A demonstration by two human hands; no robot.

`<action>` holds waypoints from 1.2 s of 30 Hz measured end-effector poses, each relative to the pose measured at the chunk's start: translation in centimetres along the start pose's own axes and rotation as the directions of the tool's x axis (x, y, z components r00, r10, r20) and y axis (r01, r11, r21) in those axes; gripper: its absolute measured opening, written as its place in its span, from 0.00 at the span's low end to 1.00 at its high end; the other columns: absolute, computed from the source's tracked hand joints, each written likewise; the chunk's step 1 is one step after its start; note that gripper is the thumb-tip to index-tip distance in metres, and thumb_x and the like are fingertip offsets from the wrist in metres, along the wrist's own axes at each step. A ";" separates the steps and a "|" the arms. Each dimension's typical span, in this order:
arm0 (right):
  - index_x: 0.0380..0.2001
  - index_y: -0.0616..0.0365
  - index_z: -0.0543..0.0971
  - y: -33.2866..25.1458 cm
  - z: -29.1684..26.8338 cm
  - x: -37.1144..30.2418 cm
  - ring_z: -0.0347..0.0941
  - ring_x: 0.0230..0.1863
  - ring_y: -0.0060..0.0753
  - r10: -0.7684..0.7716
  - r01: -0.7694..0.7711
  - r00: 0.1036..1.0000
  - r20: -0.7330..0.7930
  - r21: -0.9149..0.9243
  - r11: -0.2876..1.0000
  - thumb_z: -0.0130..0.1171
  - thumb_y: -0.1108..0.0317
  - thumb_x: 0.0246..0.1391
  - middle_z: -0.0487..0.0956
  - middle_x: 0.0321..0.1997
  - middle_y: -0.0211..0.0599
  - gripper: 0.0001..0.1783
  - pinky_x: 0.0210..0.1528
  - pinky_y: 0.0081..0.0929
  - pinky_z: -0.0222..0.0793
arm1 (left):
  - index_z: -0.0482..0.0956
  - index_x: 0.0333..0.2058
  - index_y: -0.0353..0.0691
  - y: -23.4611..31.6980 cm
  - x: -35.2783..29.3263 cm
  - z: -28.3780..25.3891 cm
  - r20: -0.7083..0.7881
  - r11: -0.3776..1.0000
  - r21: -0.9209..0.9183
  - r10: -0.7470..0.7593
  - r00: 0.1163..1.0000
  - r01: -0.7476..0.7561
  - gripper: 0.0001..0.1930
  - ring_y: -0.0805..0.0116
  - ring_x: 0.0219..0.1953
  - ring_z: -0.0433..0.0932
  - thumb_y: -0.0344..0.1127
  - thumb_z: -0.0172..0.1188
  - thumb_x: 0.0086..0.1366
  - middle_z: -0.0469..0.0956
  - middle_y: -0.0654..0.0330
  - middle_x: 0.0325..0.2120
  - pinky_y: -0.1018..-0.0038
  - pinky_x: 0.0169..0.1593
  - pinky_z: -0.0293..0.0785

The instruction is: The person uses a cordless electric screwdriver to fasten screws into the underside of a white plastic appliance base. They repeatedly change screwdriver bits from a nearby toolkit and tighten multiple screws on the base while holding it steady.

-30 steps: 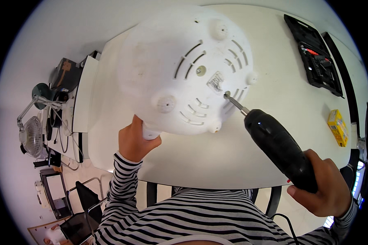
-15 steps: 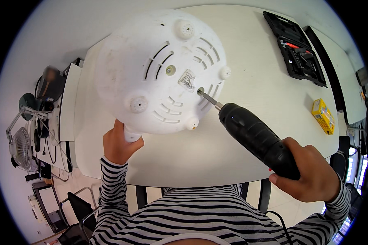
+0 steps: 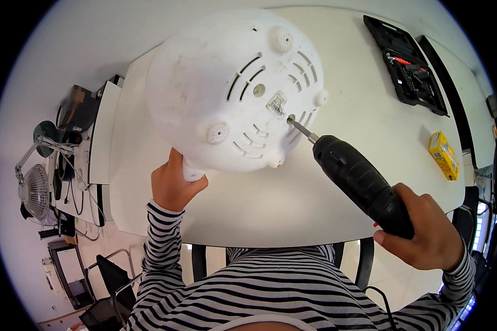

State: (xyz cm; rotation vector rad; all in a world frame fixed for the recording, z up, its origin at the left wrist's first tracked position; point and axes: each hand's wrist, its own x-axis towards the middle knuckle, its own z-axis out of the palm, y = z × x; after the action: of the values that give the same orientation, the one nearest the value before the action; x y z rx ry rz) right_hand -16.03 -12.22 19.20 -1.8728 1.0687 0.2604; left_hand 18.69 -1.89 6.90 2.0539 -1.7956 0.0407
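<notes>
A white, rounded plastic appliance (image 3: 188, 99) is tilted above the table, its underside with vent slots, round feet and recessed screw holes facing me. My left hand (image 3: 174, 185) is closed around its white handle (image 3: 192, 173) at the lower edge. In my right hand (image 3: 425, 229) is a black electric screwdriver (image 3: 364, 182), gripped at its rear end. The metal bit (image 3: 301, 128) reaches into a recessed hole near the worn label (image 3: 276, 105). Whether the tip sits in a screw head is too small to tell. Another recessed hole (image 3: 259, 90) shows a screw.
A pale table (image 3: 364, 127) lies beneath. At the far right is an open black tool case (image 3: 417, 83) with bits and red pieces inside. Nearer stands a yellow box (image 3: 443, 155). Along the left are a fan (image 3: 36, 190), cables and a chair (image 3: 113, 276).
Everything has shifted slightly rightward in the picture. The appliance is tilted a little more, and the screwdriver's bit stays at the same hole. Both hands keep their hold.
</notes>
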 end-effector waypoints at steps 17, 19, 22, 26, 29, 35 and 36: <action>0.37 0.68 0.68 4.9 4.9 -0.2 0.70 0.17 0.32 -0.136 0.237 0.944 -0.302 0.328 0.914 0.63 0.67 0.31 0.74 0.20 0.38 0.26 0.25 0.23 0.65 | 0.66 0.41 0.35 -1.0 -0.6 1.2 -0.046 0.997 -0.004 -0.080 0.996 0.080 0.29 0.58 0.20 0.75 0.34 0.63 0.36 0.76 0.57 0.21 0.71 0.24 0.71; 0.37 0.70 0.69 7.5 7.5 -0.4 0.67 0.18 0.25 0.036 0.233 0.918 -0.394 0.612 0.756 0.64 0.62 0.24 0.74 0.19 0.35 0.33 0.24 0.18 0.61 | 0.67 0.39 0.35 -0.9 0.4 1.3 -0.006 0.996 -0.041 -0.075 0.997 0.075 0.28 0.59 0.20 0.75 0.34 0.64 0.36 0.76 0.56 0.22 0.71 0.25 0.71; 0.36 0.74 0.68 9.6 10.8 2.4 0.65 0.15 0.24 0.090 0.373 0.881 -0.464 0.800 0.469 0.61 0.65 0.22 0.71 0.15 0.35 0.32 0.21 0.15 0.59 | 0.69 0.36 0.34 -1.3 0.0 0.6 0.039 0.986 -0.094 -0.138 0.990 0.141 0.25 0.59 0.21 0.76 0.34 0.65 0.35 0.77 0.56 0.24 0.72 0.26 0.71; 0.36 0.72 0.63 11.6 12.5 5.5 0.63 0.10 0.24 0.153 0.405 0.874 -0.461 0.866 0.295 0.59 0.61 0.24 0.68 0.15 0.37 0.33 0.16 0.18 0.59 | 0.73 0.35 0.32 -1.0 0.8 -0.1 0.078 0.998 -0.056 -0.022 0.997 0.026 0.25 0.58 0.27 0.76 0.36 0.67 0.35 0.77 0.53 0.25 0.71 0.32 0.71; 0.44 0.77 0.56 13.4 13.5 7.3 0.62 0.08 0.24 0.116 0.433 0.871 -0.478 0.857 0.279 0.61 0.54 0.30 0.67 0.17 0.40 0.44 0.10 0.14 0.58 | 0.70 0.45 0.36 -3.2 -0.2 0.0 0.202 0.998 0.016 0.048 0.978 -0.052 0.32 0.60 0.44 0.72 0.39 0.69 0.40 0.74 0.57 0.40 0.68 0.51 0.63; 0.46 0.77 0.55 10.6 14.0 7.8 0.61 0.08 0.22 0.352 0.408 0.766 -0.538 0.830 0.381 0.61 0.50 0.36 0.66 0.19 0.40 0.45 0.08 0.14 0.57 | 0.69 0.45 0.36 -4.1 -0.4 -0.8 0.183 0.999 -0.018 0.049 0.982 -0.046 0.32 0.60 0.44 0.71 0.39 0.69 0.40 0.74 0.57 0.40 0.68 0.51 0.63; 0.46 0.77 0.55 10.1 13.9 8.0 0.61 0.08 0.22 0.342 0.420 0.766 -0.544 0.826 0.375 0.61 0.50 0.36 0.66 0.19 0.40 0.45 0.08 0.14 0.57 | 0.69 0.45 0.35 -3.9 -0.4 -0.8 0.178 0.999 -0.019 0.044 0.983 -0.042 0.32 0.60 0.44 0.71 0.39 0.69 0.40 0.74 0.57 0.40 0.68 0.51 0.63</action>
State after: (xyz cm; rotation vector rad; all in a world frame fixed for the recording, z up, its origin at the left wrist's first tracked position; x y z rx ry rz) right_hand -15.54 -7.46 0.82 -0.8321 1.2068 -0.9955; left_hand 22.60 -0.90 6.45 2.0648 -1.9396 -0.1495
